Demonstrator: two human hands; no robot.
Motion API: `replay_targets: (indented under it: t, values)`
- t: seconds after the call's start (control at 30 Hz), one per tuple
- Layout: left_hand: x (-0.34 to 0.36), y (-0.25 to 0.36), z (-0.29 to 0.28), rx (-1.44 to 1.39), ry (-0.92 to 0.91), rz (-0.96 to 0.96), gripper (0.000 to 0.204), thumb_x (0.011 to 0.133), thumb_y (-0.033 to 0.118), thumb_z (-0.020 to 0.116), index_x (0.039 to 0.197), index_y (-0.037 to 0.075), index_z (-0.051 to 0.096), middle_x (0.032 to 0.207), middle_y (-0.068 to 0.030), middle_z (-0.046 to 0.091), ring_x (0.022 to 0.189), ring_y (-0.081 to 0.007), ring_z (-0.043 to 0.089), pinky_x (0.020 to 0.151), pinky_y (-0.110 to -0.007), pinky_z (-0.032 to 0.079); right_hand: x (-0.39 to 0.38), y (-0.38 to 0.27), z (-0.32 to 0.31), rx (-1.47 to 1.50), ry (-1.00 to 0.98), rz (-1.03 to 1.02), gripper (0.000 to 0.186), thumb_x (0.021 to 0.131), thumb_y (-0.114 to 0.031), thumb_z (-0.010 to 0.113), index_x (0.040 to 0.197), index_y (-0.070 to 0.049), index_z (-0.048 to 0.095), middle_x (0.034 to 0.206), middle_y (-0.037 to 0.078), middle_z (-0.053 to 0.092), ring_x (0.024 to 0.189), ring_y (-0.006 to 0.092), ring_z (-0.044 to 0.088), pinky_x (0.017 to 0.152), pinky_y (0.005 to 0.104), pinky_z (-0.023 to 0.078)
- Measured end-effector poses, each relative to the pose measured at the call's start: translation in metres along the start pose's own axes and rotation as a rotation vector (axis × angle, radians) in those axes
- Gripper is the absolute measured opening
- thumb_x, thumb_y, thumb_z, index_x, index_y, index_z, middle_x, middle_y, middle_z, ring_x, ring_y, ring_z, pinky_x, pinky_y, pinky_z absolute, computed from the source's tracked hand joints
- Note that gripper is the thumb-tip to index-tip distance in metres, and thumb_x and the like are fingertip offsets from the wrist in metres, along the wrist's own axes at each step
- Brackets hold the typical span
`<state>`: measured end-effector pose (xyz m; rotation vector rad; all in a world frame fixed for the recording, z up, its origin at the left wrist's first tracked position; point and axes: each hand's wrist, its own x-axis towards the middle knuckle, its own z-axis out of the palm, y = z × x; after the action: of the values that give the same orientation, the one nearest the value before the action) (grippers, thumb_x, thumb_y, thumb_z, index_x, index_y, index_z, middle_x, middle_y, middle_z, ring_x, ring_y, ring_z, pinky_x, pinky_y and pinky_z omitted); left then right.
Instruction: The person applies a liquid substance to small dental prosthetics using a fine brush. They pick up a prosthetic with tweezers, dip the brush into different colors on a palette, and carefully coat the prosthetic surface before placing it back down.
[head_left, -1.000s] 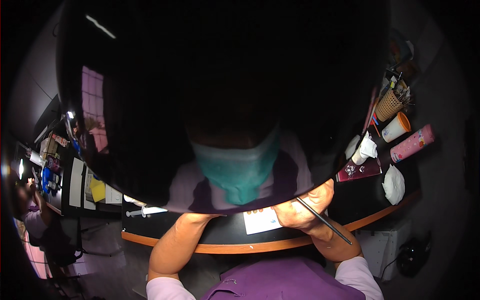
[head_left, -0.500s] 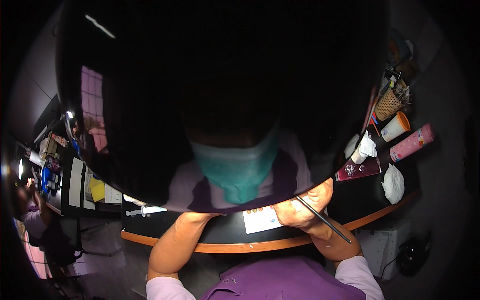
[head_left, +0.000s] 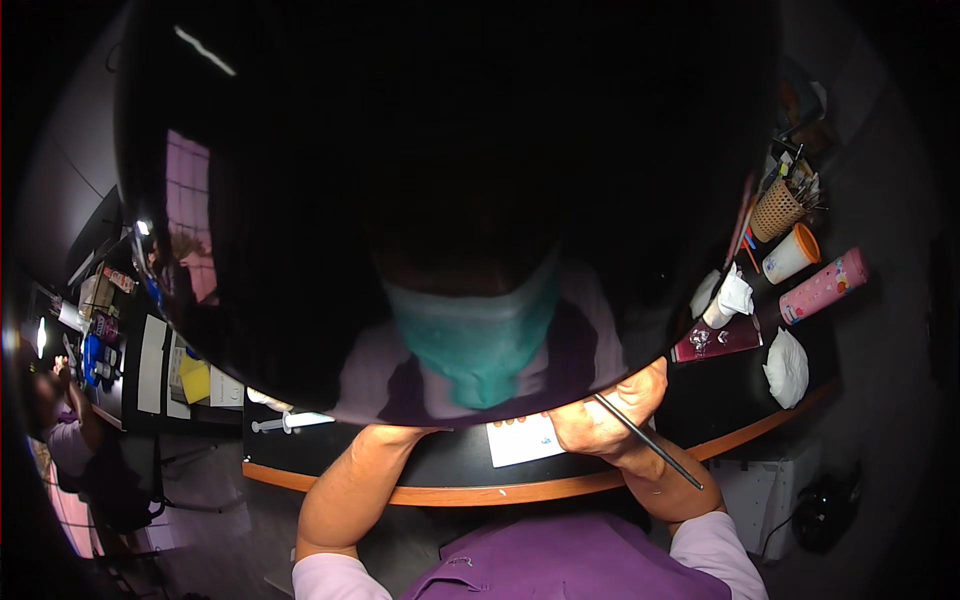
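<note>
My right hand (head_left: 608, 418) is closed around a slim black handle (head_left: 660, 453) that tapers toward its lower end, like that of a paintbrush. Its working tip is hidden. Under the hand lies a white card (head_left: 522, 450) with a few small brown round spots along its upper part. Of my left hand (head_left: 400, 434), only the wrist and heel show at the black tabletop. Its fingers are hidden behind a large dark glossy surface, so what they hold cannot be seen.
A syringe (head_left: 290, 423) lies left on the table. At right are a white bundle (head_left: 787, 368), dark red flat object (head_left: 722, 340), pink cylinder (head_left: 824, 286), orange-rimmed cup (head_left: 791, 253) and woven holder (head_left: 777, 210) of tools. Another person (head_left: 80, 430) sits far left.
</note>
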<state>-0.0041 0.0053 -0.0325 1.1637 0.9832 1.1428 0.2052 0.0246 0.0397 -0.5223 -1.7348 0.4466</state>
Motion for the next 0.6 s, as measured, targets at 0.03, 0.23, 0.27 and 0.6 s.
replay_targets:
  t: [0.03, 0.23, 0.27, 0.6]
  values:
    - [0.000, 0.001, 0.000, 0.001, 0.001, 0.000, 0.024, 0.102, 0.013, 0.063, 0.119, 0.001, 0.076, 0.079, -0.0003, 0.066, 0.060, -0.0019, 0.043, 0.052, -0.019, 0.032, 0.001, 0.000, -0.001, -0.029, -0.036, -0.029, 0.016, 0.067, 0.005, 0.066, 0.074, -0.004, 0.054, 0.072, 0.009, 0.058, 0.085, 0.0325, 0.071, 0.068, 0.0366, 0.057]
    - [0.002, 0.049, 0.018, 0.078, -0.088, -0.008, 0.023, 0.102, 0.012, 0.064, 0.117, 0.000, 0.076, 0.081, -0.0013, 0.067, 0.061, -0.0022, 0.044, 0.053, -0.019, 0.032, 0.007, -0.008, -0.001, -0.013, -0.009, -0.003, 0.017, 0.067, 0.004, 0.066, 0.074, -0.004, 0.053, 0.072, 0.010, 0.059, 0.085, 0.0324, 0.072, 0.068, 0.0364, 0.057]
    - [0.002, 0.049, 0.017, 0.075, -0.086, -0.015, 0.023, 0.102, 0.012, 0.064, 0.117, 0.000, 0.076, 0.081, -0.0014, 0.068, 0.061, -0.0023, 0.044, 0.053, -0.020, 0.033, 0.006, -0.008, -0.001, -0.010, -0.010, -0.003, 0.017, 0.067, 0.004, 0.066, 0.074, -0.004, 0.053, 0.072, 0.010, 0.059, 0.085, 0.0324, 0.072, 0.068, 0.0364, 0.057]
    - [0.002, 0.052, 0.018, 0.015, -0.111, -0.047, 0.024, 0.103, 0.013, 0.062, 0.118, 0.000, 0.075, 0.079, -0.0013, 0.067, 0.061, -0.0025, 0.043, 0.052, -0.020, 0.031, -0.003, -0.008, -0.001, 0.014, -0.018, 0.108, 0.015, 0.069, 0.006, 0.065, 0.074, -0.003, 0.054, 0.071, 0.009, 0.059, 0.085, 0.0317, 0.071, 0.068, 0.0362, 0.057]
